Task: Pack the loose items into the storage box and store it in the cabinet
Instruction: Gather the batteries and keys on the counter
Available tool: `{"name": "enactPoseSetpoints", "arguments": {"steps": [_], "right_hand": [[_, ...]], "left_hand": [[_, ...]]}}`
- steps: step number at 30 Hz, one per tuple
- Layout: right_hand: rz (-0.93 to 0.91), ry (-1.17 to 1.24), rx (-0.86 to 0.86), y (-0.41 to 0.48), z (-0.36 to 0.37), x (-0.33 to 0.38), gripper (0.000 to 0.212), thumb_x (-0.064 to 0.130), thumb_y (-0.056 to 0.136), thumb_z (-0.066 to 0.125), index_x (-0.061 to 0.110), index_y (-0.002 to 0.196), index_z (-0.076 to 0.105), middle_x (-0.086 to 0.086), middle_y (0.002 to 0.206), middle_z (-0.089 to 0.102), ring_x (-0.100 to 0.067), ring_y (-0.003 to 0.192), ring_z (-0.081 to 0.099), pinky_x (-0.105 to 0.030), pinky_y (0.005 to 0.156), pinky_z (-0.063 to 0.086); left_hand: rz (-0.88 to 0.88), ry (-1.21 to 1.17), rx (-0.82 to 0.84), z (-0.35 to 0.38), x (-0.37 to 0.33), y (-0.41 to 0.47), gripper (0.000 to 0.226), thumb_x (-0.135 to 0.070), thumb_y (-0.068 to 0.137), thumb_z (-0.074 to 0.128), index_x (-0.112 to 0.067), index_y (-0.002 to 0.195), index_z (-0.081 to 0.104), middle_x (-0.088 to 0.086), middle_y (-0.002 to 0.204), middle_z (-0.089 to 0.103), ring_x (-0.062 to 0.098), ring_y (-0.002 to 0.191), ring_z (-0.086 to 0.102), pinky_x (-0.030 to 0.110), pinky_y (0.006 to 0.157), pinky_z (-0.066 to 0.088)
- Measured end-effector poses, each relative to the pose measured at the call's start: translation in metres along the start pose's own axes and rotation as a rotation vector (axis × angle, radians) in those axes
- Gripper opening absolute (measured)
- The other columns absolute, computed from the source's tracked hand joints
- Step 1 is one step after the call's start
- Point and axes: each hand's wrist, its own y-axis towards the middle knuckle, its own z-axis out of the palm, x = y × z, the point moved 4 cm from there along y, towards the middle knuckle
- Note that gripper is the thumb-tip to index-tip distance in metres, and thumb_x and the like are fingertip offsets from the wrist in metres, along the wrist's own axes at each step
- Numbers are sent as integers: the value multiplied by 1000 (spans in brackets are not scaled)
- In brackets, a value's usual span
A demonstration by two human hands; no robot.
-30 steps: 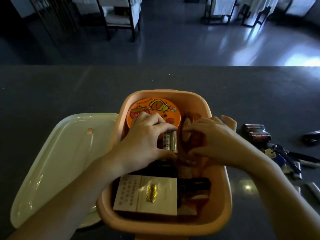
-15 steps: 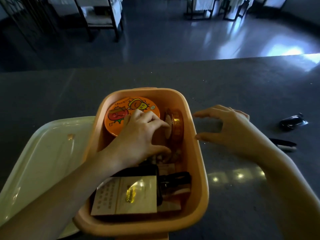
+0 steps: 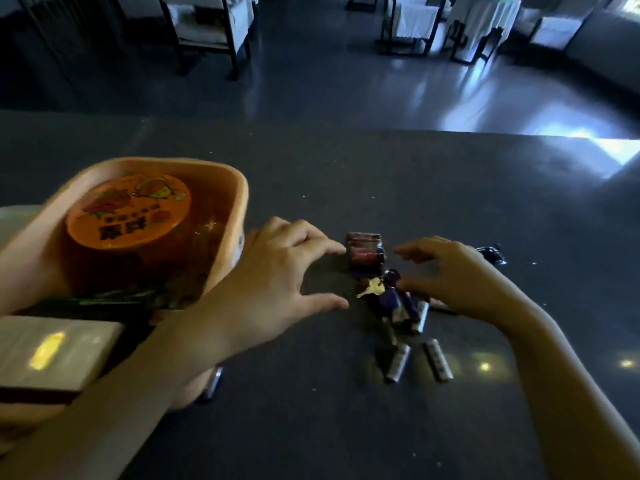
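Note:
The orange storage box (image 3: 239, 202) stands at the left on the dark counter, holding a round orange tin (image 3: 128, 209), a cream booklet (image 3: 55, 351) and other items. Right of the box lies a heap of loose items: a dark red roll (image 3: 365, 252), a brass key on a purple tag (image 3: 375, 289), and batteries (image 3: 398, 367) (image 3: 438, 363). My left hand (image 3: 273, 275) is spread open just left of the heap, fingertips close to the red roll. On the heap's right side, my right hand (image 3: 453, 275) is open, fingers curled above the key; nothing is held.
Another battery (image 3: 213, 382) lies by the box's near corner, partly under my left forearm. A dark wrapped object (image 3: 491, 256) lies behind my right hand. The pale lid (image 3: 10, 211) shows at the far left. Chairs and tables stand on the floor beyond the counter.
My left hand has come out of the box and moved right to the heap. My right hand has moved further right over the key. The view has swung right.

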Motion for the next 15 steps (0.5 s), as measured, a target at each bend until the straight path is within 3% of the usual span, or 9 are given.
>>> {"name": "enactPoseSetpoints", "arguments": {"steps": [4,6,9,12,15], "right_hand": [[0,-1,71,-11,2,-44,49,39,69,75,30,114,59,6,109,61,-14,104,55,-45,96,38],[-20,18,99,-15,7,-58,45,39,69,74,30,112,61,5,107,60,-15,103,55,-45,96,37],[-49,14,137,-19,17,-72,48,44,69,72,32,114,59,8,106,55,-13,102,52,-40,96,34],[-71,-5,134,-20,27,-80,49,47,71,70,36,117,55,14,105,46,-8,104,43,-29,87,21],[-105,-68,104,-19,35,-80,55,57,69,67,40,119,53,14,107,44,-8,108,36,-28,84,14]], "left_hand": [[-97,-56,42,69,-23,5,61,-53,68,68,-30,123,54,-10,114,50,12,107,38,36,93,32],[-149,-98,146,106,-29,1,67,-58,67,66,-34,127,47,-13,120,43,7,111,30,30,95,26],[-210,-107,264,146,-30,-8,69,-60,67,66,-41,128,39,-21,118,31,-5,106,15,19,83,18],[-212,-161,299,163,-34,-10,65,-64,65,65,-46,123,40,-23,110,27,-2,108,21,23,89,23],[-181,-139,333,167,-37,-6,63,-67,65,63,-49,122,43,-20,110,27,0,108,21,24,92,21]]}}
